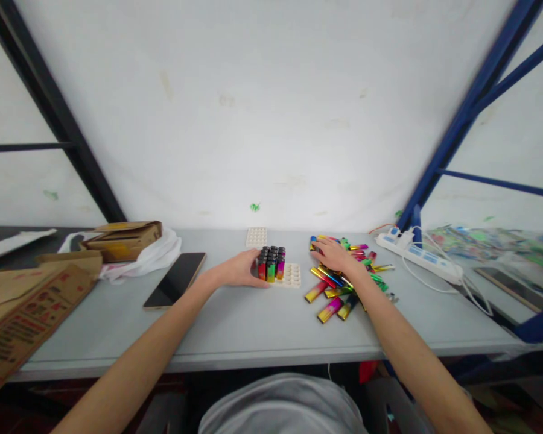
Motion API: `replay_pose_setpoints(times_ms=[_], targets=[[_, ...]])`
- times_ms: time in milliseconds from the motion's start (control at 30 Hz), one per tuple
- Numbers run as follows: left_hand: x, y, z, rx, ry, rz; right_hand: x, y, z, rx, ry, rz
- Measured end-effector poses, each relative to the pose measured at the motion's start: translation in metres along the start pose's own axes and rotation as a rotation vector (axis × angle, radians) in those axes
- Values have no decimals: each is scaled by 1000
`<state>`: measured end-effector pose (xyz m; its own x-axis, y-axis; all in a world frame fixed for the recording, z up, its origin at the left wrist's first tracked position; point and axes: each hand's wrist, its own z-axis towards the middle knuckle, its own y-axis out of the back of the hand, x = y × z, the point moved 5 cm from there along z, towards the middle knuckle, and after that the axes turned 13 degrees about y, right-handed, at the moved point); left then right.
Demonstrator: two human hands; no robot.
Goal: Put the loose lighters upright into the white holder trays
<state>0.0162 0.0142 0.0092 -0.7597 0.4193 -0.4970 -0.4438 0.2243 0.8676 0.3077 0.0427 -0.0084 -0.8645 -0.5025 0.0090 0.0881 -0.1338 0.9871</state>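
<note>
Several shiny multicoloured lighters [270,269] with black tops stand upright, packed together in the left part of a white tray with round holes [292,275]. My left hand [242,269] curls round the left side of this group, thumb at the front and fingers towards the back. To the right lies a loose pile of metallic lighters [329,309] in gold, pink, red, green and blue. Over the pile's back left part is my right hand [333,253], fingers stretched out and touching lighters there. What lies under its palm is hidden.
A second white holed tray [256,235] lies by the wall. Left are a dark phone [175,281], a cardboard box [122,241] on white plastic and a large carton [40,307]. A power strip with white cables [419,256] is at right, beside a blue frame [457,114].
</note>
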Motion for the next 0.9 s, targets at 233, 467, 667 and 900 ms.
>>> replay_pose_setpoints(times_ms=[233,467,667,900], targets=[[1,-1,0,5,-16,-12,32,21,5,-113,63,-35],[-1,1,-1,-11,-10,-35,51,9,16,-143,24,-11],[-3,1,-2,-2,-13,-40,59,18,15,-427,153,440],[1,-2,1,20,-11,-30,78,21,11,-432,187,1190]])
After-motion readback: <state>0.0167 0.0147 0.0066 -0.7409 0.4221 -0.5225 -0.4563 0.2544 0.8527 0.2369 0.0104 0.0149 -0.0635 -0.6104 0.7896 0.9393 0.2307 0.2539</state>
